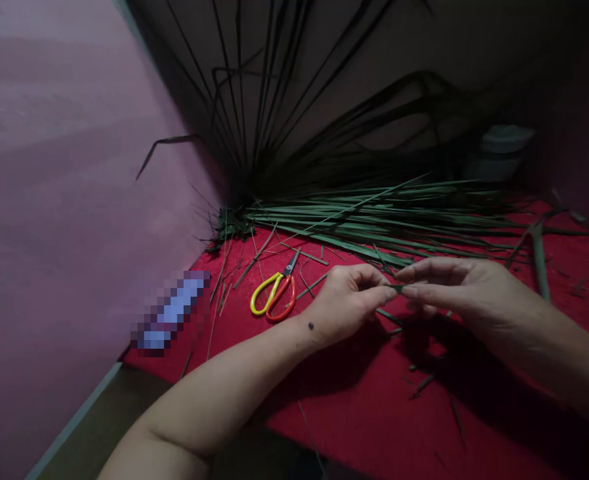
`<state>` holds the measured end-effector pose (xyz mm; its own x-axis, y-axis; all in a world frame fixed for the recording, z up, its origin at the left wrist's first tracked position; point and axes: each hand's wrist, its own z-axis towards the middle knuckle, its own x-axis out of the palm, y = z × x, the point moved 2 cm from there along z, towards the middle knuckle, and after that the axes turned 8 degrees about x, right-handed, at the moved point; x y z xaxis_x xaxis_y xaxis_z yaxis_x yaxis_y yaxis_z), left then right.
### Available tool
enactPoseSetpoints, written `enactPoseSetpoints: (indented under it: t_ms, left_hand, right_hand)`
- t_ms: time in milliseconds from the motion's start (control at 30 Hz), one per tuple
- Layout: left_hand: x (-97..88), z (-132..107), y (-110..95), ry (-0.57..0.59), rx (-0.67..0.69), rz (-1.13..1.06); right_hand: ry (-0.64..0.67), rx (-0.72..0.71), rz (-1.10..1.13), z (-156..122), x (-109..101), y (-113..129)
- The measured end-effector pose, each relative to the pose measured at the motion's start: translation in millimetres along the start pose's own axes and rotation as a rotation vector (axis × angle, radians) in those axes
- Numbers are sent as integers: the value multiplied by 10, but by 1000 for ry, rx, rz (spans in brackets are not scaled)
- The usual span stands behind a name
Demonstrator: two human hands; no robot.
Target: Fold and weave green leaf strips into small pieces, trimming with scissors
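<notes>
My left hand [352, 293] and my right hand [457, 287] meet just above the red tabletop, thumb tips almost touching. Between the pinched fingers shows a small dark green leaf strip [399, 289]; most of it is hidden by the fingers. Both hands are closed on this strip. Left of my left wrist lie scissors [280, 290] with one yellow and one red handle, their blades pointing away from me. Behind the hands a large bundle of long green leaves [354, 217] stretches across the table.
Cut leaf scraps [424, 385] are scattered over the red cloth [374, 427]. A blurred-out rectangular object [174, 313] sits by the pink wall [64, 200] at left. Dark leaf blades fan up against the back wall. A pale container [504, 150] stands in shadow at back right.
</notes>
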<state>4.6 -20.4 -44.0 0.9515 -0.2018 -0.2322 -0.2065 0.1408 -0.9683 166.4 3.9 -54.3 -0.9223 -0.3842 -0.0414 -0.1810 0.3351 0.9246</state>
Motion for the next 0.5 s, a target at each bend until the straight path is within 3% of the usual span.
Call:
enactPoseSetpoints:
  t_ms: [200,500]
  left_hand:
    - [10,-24,-17,66,164,223]
    - [17,-8,-4,-17,101,42]
  right_hand:
    - [42,-63,-252,-24,-60,17]
    - [-98,-31,-118,-43,19,-13]
